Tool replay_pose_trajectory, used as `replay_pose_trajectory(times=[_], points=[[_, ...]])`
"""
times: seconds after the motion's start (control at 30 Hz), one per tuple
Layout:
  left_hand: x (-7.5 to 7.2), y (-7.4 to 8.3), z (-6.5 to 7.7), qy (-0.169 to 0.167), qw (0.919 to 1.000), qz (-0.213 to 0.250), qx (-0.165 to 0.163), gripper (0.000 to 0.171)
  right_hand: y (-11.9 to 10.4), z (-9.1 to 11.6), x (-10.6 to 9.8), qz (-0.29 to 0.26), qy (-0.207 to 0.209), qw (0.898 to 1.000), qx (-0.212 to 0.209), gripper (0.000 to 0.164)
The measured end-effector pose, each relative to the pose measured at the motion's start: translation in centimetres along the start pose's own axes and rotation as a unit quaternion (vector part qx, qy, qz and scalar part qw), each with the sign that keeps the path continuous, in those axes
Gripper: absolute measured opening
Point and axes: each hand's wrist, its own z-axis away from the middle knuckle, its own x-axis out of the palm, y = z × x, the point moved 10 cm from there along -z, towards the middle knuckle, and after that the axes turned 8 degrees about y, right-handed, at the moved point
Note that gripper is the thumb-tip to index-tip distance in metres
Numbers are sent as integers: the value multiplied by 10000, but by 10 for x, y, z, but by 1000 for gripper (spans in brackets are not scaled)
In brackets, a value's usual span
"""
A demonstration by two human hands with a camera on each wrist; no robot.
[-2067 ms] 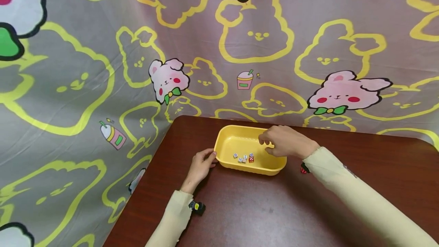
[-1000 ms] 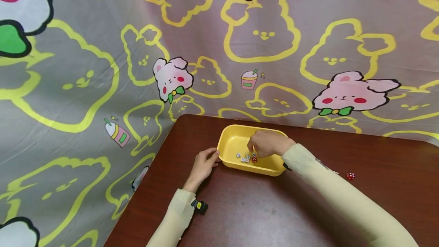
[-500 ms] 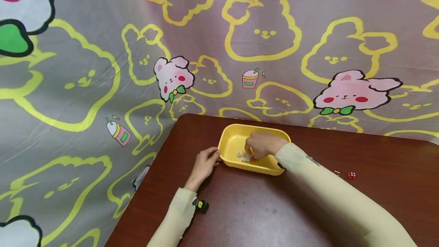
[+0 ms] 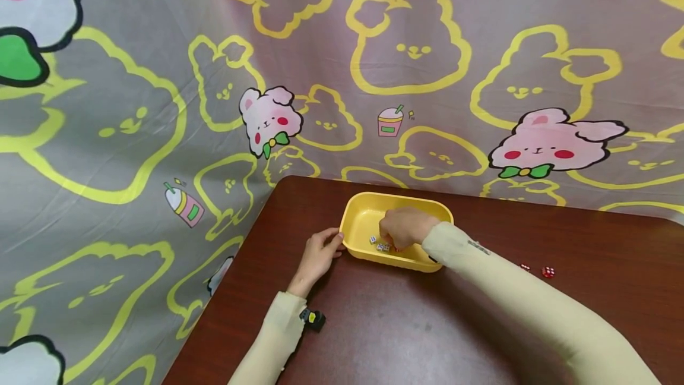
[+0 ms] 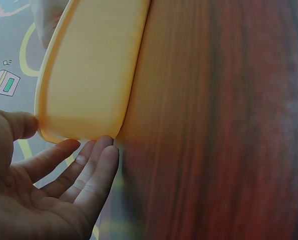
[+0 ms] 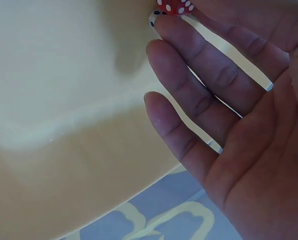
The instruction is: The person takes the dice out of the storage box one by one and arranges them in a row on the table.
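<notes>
Change: right hand [image 4: 402, 227], formerly at the tray's far rim, now sits lower inside the yellow tray [image 4: 359, 215], fingers nearly straight, tips on a red die [image 6: 178, 6]. Left hand [image 4: 316, 254]: grip loose, fingertips against the tray's end. White dice [image 4: 380, 246] inside; two red dice [image 4: 547, 272] on the table [image 4: 427, 337]. Risk: dice slipping, tray sliding.

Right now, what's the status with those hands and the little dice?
Left hand steadies yellow tray. Right hand inside tray, fingertips at red die. Two red dice loose on table, nothing in the way.
</notes>
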Motion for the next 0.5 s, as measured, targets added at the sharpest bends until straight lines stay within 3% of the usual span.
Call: replay_pose_trajectory(times=[0.5], points=[[-1,4,2,7,10000,-57,10,35,-10,-1,-1,547,213,9980,-217,33]])
